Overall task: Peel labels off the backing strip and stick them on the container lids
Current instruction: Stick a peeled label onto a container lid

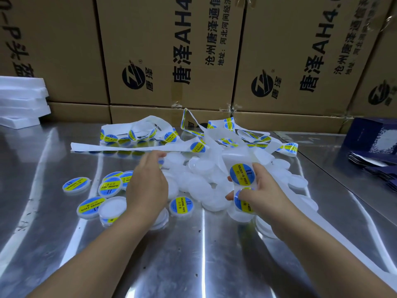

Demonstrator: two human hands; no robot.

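Labelled lids (181,204), roughly half a dozen, lie at the left of the steel table (193,254). The centre pile of bare white lids (199,181) is far larger, so most of the work is judged outstanding. The right hand (264,190) pinches the backing strip (231,157), with labels (242,174) attached. The left hand (148,186) reaches over the pile; its grip cannot be told. The cartons (167,50) behind are shut, contents unseen.

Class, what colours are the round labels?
The labels are blue with a yellow band; the head view shows it.
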